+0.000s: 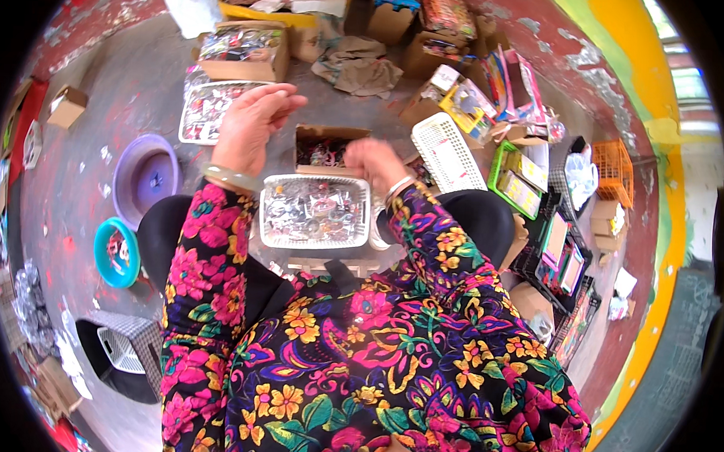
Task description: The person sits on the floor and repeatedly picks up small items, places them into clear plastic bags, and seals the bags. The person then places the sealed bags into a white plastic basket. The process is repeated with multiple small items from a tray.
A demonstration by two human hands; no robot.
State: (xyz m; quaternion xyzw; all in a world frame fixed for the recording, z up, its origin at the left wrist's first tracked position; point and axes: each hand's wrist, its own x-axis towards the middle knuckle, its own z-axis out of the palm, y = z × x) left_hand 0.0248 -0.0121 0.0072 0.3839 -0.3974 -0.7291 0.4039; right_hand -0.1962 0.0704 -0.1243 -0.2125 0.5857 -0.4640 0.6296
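My left hand [252, 126] is raised over the near edge of a white basket [192, 108] of small packets, its fingers drawn together in a pinch. Whatever it pinches, if anything, is too small to make out. Beside the right end of a cardboard box [333, 132] with small dark and reddish pieces is my right hand [376, 163], its fingers curled but smeared by motion. Between my knees, just below both hands, a white plastic basket [264, 230] holds many small clear-wrapped packets.
On the left stand a purple basin [124, 178] and a teal basin [99, 253] with small pieces inside. To the right are an upturned white basket [448, 153], a green crate [501, 163] and an orange crate [613, 172]. Filled cardboard boxes [244, 69] line the far side.
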